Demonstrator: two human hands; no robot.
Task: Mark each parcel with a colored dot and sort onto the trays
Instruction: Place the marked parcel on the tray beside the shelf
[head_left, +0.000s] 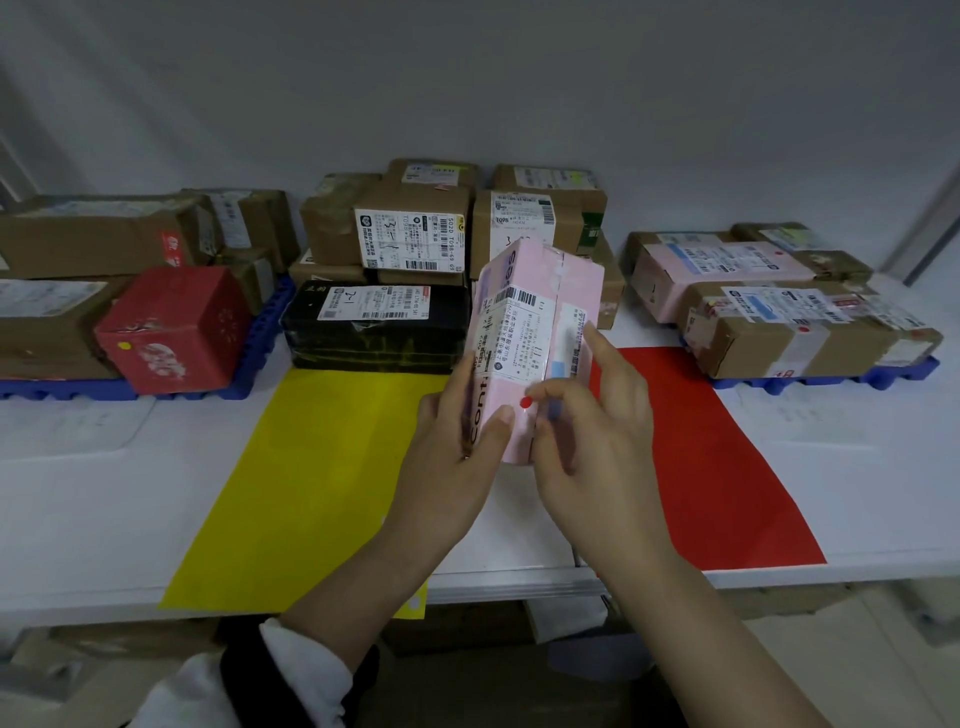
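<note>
1. far left of the fingers, a blue tray on the white surface carries brown parcels and a red box that bears a yellow dot.
2. a yellow sheet lies flat just left of the left hand, with a black parcel at its far end.
3. the pink parcel is held off the surface between both hands, tilted, label side up, with a red dot low on that face. it looks like a light, stiff carton with a smooth taped skin that may slip. its long side edges are the best place to hold it.
4. the left fingers are clenched round the parcel's lower left edge, with the thumb on the front face beside the dot.
5. the right hand pinches the right edge. its thumb lies just by the dot, and the other fingers reach up behind the parcel. blur hides whether the thumb presses the dot.
6. right of the fingers lie a red sheet and, well beyond it, a second blue tray of parcels. with the dot on, that tray is likely its place.
</note>
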